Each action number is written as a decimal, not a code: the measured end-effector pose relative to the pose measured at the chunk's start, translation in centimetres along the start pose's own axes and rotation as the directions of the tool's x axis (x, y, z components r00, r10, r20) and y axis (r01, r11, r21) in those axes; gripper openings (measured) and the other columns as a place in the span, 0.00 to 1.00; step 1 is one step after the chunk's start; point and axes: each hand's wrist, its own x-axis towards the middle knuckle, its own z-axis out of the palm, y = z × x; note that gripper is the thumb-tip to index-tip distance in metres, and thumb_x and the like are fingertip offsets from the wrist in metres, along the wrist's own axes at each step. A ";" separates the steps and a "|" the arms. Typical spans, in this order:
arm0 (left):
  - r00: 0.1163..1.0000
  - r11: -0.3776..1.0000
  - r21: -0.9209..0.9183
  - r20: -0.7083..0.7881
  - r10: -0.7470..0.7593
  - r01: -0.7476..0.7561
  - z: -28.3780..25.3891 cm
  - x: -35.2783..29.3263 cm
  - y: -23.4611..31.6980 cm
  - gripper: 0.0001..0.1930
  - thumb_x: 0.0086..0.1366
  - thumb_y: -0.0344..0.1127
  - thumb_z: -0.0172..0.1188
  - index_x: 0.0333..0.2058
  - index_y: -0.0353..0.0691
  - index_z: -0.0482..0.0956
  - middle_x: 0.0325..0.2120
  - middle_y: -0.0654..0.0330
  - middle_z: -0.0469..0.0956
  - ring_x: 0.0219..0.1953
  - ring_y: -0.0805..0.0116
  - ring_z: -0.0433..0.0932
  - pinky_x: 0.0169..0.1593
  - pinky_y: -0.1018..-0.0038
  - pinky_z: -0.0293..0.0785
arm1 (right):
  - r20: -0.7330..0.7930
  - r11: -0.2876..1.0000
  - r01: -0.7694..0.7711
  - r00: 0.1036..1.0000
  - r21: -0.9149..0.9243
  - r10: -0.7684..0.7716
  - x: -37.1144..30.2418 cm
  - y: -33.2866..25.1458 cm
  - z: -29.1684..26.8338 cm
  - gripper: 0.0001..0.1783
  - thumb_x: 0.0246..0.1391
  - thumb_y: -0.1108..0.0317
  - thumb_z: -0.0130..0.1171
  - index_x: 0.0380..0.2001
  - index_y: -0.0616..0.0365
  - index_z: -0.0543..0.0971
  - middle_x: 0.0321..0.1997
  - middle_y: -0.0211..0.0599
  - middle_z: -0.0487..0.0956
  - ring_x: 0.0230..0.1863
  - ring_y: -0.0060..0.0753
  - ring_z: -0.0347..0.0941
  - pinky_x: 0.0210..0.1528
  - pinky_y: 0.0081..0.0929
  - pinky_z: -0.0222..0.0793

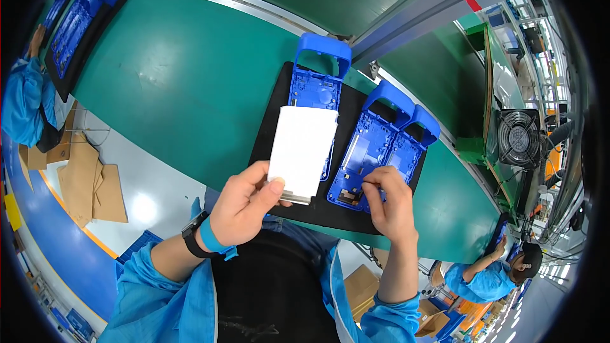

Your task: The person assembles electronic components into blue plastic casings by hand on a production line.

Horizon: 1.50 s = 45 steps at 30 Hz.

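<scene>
our l hand (pixel 241 202) grips a white panel (pixel 304 149) over a blue handled housing (pixel 316 92). our r hand (pixel 392 206) is at the mid housing (pixel 363 143), fingertips bunched; can't tell if pinching smth

A bare left hand (pixel 244 200) is gripping with its thumb uppermost, while a bare right hand (pixel 392 203) is holding its fingers half curled, possibly pinching; blue-sleeved arms (pixel 152 292) are bracketing the black-clad torso (pixel 270 286).

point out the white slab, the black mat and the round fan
white slab (pixel 304 152), head view, middle of its broad upper face
black mat (pixel 347 121), head view, bare strip between blue housings
round fan (pixel 519 138), head view, centre of its grille
</scene>
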 end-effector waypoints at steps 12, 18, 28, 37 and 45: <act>0.993 0.970 0.243 0.120 0.000 -0.029 1.6 0.4 -0.3 0.15 0.74 0.38 0.53 0.48 0.29 0.74 0.26 0.52 0.83 0.30 0.66 0.85 0.34 0.75 0.78 | -0.065 0.962 0.256 0.966 0.099 -0.250 0.9 -5.9 3.5 0.14 0.40 0.83 0.70 0.33 0.63 0.80 0.33 0.41 0.78 0.30 0.43 0.74 0.30 0.33 0.70; 0.989 0.950 0.310 0.146 -0.003 -0.043 1.1 0.4 -0.3 0.15 0.74 0.38 0.53 0.47 0.29 0.75 0.25 0.53 0.82 0.28 0.65 0.85 0.33 0.75 0.77 | -0.031 0.950 0.291 0.957 0.113 -0.290 1.1 -5.9 4.2 0.15 0.39 0.84 0.69 0.34 0.65 0.79 0.31 0.42 0.77 0.30 0.43 0.74 0.29 0.33 0.70; 0.977 0.995 0.104 -0.212 0.027 -0.005 -0.6 1.1 0.8 0.13 0.76 0.36 0.50 0.45 0.30 0.75 0.30 0.60 0.80 0.29 0.78 0.78 0.34 0.80 0.73 | -0.023 0.945 0.234 0.972 0.231 -0.235 2.7 -5.6 4.2 0.12 0.44 0.88 0.60 0.31 0.61 0.74 0.32 0.42 0.75 0.32 0.44 0.72 0.34 0.33 0.69; 0.782 0.919 0.326 -0.503 0.369 -0.223 -6.9 3.1 -1.3 0.14 0.76 0.37 0.49 0.44 0.30 0.75 0.30 0.59 0.81 0.28 0.78 0.75 0.33 0.80 0.71 | 0.182 0.977 0.209 0.960 0.040 -0.213 7.9 -4.2 4.4 0.03 0.54 0.79 0.59 0.32 0.63 0.74 0.34 0.44 0.75 0.36 0.48 0.74 0.39 0.38 0.72; 0.776 0.881 0.394 -0.456 0.435 -0.263 -6.7 3.2 -1.5 0.14 0.75 0.37 0.51 0.44 0.29 0.76 0.26 0.60 0.81 0.26 0.77 0.77 0.31 0.79 0.71 | 0.353 0.965 0.252 0.912 -0.077 -0.210 10.6 -4.0 4.3 0.03 0.55 0.77 0.59 0.33 0.63 0.76 0.34 0.46 0.75 0.34 0.53 0.75 0.37 0.42 0.73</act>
